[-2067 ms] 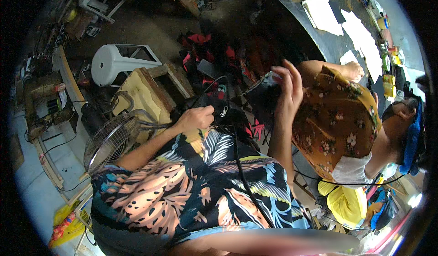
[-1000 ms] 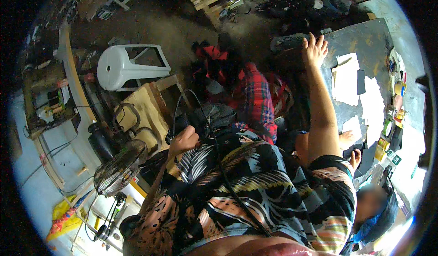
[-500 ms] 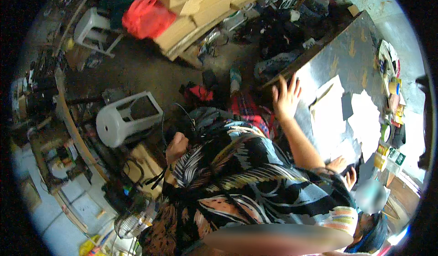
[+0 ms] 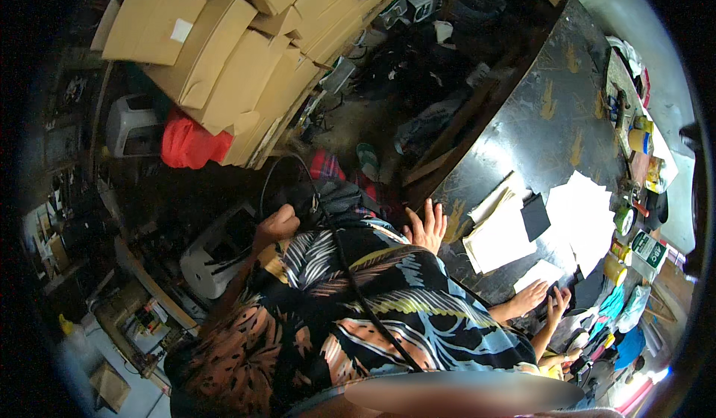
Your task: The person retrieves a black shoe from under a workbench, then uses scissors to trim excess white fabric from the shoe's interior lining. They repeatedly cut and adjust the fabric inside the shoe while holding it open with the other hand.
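Note:
My right hand (image 4: pixel 427 228) rests on the near edge of a dark, worn table (image 4: pixel 514 131), its fingers spread. Beside it lie a stack of white sheets (image 4: pixel 498 240) and a small black piece (image 4: pixel 535 217). My left hand (image 4: pixel 277 225) is held low at my side with curled fingers. A thin black cable (image 4: pixel 272 166) loops up close to that hand and runs down over my patterned shirt (image 4: pixel 358 299). Whether the left fingers grip it is hidden.
Another person's hands (image 4: pixel 529 297) work by a white sheet (image 4: pixel 538 276) at the table's near right. More white pieces (image 4: pixel 580 213) lie farther right. Cardboard boxes (image 4: pixel 231 67) and a red bag (image 4: pixel 190 140) stand ahead left; a grey plastic stool (image 4: pixel 209 261) is beside me.
My view has swung, bringing more boxes in and placing the stool closer beside me. My right hand has drawn nearer my body along the table edge. My left hand stays curled.

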{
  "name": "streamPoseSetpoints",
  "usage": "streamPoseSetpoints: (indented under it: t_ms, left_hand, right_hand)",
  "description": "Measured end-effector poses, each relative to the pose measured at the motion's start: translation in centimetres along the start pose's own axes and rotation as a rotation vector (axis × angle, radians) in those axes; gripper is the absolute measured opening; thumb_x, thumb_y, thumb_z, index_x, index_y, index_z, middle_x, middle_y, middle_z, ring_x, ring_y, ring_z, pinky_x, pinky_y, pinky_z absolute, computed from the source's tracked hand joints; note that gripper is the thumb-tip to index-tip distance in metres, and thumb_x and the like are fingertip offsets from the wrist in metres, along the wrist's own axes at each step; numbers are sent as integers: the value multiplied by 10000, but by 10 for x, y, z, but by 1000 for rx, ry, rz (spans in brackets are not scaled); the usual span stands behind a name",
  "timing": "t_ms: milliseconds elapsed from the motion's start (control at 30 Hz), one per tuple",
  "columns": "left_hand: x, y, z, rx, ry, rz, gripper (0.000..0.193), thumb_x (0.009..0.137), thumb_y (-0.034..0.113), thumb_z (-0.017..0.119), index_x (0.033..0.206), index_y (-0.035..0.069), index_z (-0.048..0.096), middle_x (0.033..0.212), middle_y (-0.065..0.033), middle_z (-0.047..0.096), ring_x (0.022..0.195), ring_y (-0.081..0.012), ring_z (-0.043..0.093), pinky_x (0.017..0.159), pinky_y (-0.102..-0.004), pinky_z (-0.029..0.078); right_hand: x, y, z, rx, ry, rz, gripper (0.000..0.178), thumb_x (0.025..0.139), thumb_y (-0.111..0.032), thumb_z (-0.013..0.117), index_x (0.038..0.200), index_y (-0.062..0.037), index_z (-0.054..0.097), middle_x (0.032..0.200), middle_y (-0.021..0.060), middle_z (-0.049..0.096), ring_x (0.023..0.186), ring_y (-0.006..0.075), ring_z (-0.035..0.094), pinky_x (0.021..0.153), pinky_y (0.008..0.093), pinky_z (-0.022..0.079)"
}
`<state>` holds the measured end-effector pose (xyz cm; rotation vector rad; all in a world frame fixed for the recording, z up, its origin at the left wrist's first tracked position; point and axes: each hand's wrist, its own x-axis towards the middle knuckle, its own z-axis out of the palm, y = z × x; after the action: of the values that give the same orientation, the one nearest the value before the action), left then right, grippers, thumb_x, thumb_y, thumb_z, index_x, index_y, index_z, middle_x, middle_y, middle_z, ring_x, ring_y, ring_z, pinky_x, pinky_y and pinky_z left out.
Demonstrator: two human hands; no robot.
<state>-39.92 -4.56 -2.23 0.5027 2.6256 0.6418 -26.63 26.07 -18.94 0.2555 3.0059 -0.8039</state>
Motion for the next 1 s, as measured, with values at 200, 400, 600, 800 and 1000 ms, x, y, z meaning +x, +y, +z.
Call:
streamPoseSetpoints:
  t_ms: [200,400,600,800,1000]
  left_hand:
    - [79,-5,-21,59,-81,361,252,727,100,655,692,51,411,743,-130,380,646,-300,552,563,-407,440]
    - [176,-13,-27,35,-186,711,247,668,99,706,698,58,465,776,-119,416,741,-299,594,610,-419,484]
    - [216,-27,-52,33,-301,556,189,725,75,694,766,35,515,854,-143,484,797,-345,601,661,-458,486]
    - [243,-20,-68,35,-266,433,174,742,92,695,800,44,538,891,-147,496,819,-373,599,691,-483,475]
    - [279,12,-81,131,-118,624,204,665,74,712,723,52,518,821,-134,462,747,-318,604,640,-434,511]
  right_hand:
    - [7,-10,-11,59,73,60,480,821,-220,706,1291,-168,625,1490,129,459,1374,350,401,1131,512,288]
    - [99,-11,-62,192,381,208,499,803,-66,671,1294,-77,583,1304,178,571,1237,392,501,1068,496,371]
    - [237,95,-80,-67,657,467,540,928,-268,646,1432,-142,496,1507,221,419,1376,456,364,1140,539,295]
    - [263,135,-50,-250,577,649,609,937,-445,601,1440,-118,492,1528,229,395,1425,429,320,1167,519,262]
    - [259,109,-61,-249,543,666,619,903,-425,650,1423,-120,508,1502,229,424,1410,427,343,1157,530,272]
